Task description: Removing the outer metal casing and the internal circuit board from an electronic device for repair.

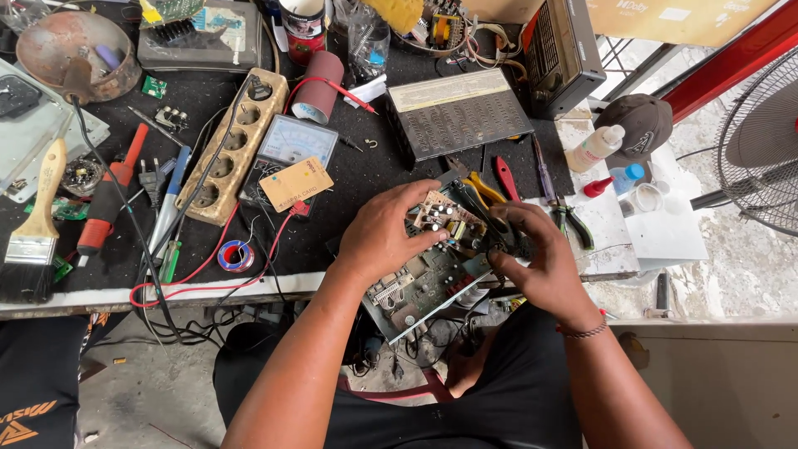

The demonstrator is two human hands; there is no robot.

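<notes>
The person holds a small circuit board (449, 220), tan with upright capacitors, just above the near edge of the black work mat (349, 179). The left hand (384, 235) grips the board's left side, fingers curled narrow over its top edge, thumb hidden beneath. The right hand (536, 258) closes on the board's right end, fingers bent tight around a dark part there; what exactly they pinch cannot be told. Directly under both hands lies a larger grey chassis board (420, 287), overhanging the bench edge towards the person's lap.

Just behind the hands: yellow-handled pliers (482, 187), a red-handled tool (505, 176) and a grey radio case (453, 112) lying flat. To the left on the mat sit an analogue meter (295, 140), a beige multi-socket strip (237, 145), a solder spool (236, 255) and a red soldering iron (106, 199). A paintbrush (35, 229) lies at the far left
</notes>
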